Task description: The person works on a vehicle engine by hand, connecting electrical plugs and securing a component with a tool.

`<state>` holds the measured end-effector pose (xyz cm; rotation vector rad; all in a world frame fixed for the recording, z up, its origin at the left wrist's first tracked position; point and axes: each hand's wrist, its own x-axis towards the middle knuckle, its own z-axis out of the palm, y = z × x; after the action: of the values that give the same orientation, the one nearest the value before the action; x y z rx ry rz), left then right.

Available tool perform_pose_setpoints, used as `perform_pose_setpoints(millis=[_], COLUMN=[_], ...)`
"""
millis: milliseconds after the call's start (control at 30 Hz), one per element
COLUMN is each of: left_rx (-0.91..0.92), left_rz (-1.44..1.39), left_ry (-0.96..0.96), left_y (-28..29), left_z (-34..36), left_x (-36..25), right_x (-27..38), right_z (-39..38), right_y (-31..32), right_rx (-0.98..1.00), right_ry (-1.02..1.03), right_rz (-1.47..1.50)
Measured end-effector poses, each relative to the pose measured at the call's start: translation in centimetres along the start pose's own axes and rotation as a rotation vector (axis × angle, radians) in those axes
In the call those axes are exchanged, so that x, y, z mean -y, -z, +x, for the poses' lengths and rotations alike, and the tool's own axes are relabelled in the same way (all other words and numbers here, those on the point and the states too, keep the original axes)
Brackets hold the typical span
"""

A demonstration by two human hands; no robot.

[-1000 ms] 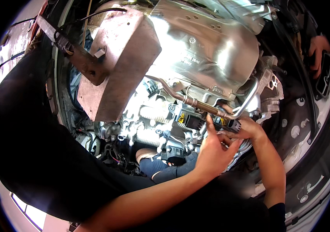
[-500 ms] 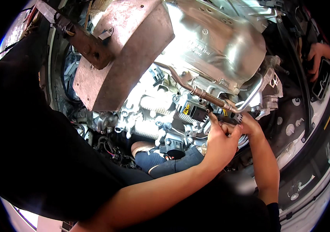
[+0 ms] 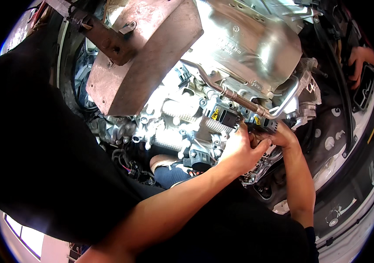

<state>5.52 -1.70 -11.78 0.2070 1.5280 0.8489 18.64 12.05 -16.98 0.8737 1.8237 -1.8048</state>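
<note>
My left hand [image 3: 246, 153] is curled at two black connector housings with yellow tags, the left one [image 3: 229, 117] and the right one [image 3: 269, 126], its fingertips at their lower edge; what they hold is hidden. My right hand [image 3: 283, 136] reaches in from the right against the right housing, most of its fingers hidden behind it and my left hand. Just above runs a braided metal pipe [image 3: 244, 98], below a large silver heat shield [image 3: 257, 39]. A black round-ended component [image 3: 198, 160] lies left of my left wrist on the pale metal engine.
A rusty angled plate [image 3: 139, 65] with a brown bracket covers the upper left. A black hose [image 3: 342, 101] runs down the right. Another person's hand [image 3: 357, 59] is at the right edge. Below the engine, bare skin and dark blue fabric [image 3: 167, 175] show partly.
The engine has shifted upward in the view. My left index finger, earlier more extended, is now more bent, and both hands sit slightly higher in the picture at the housings.
</note>
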Motion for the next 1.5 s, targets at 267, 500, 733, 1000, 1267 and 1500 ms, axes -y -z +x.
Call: perform_pose_setpoints(millis=[267,500,733,1000,1267,1500], left_rx=[0.120,0.069,-0.051,-0.037,0.034,0.039], left_rz=[0.233,0.217,0.189,0.098,0.259,0.218], left_ry=[-0.174,-0.186,-0.289,-0.169,-0.180,-0.197], left_y=[0.9,0.6,-0.3,-0.7,0.5,0.2], left_z=[0.4,0.3,-0.2,-0.4,0.3,0.4], left_x=[1.9,2.2,2.7,2.7,2.7,3.3], right_x=[-0.2,1.0,-0.6,0.1,-0.6,-1.1], right_z=[-0.1,-0.2,-0.5,-0.7,0.1,0.0], right_y=[0.6,0.5,-0.3,-0.4,0.8,0.6], right_rx=[0.021,0.024,-0.095,-0.069,0.027,0.062], right_ry=[0.258,0.262,0.193,0.079,0.338,0.217], right_rz=[-0.174,-0.208,-0.142,0.000,-0.221,-0.149])
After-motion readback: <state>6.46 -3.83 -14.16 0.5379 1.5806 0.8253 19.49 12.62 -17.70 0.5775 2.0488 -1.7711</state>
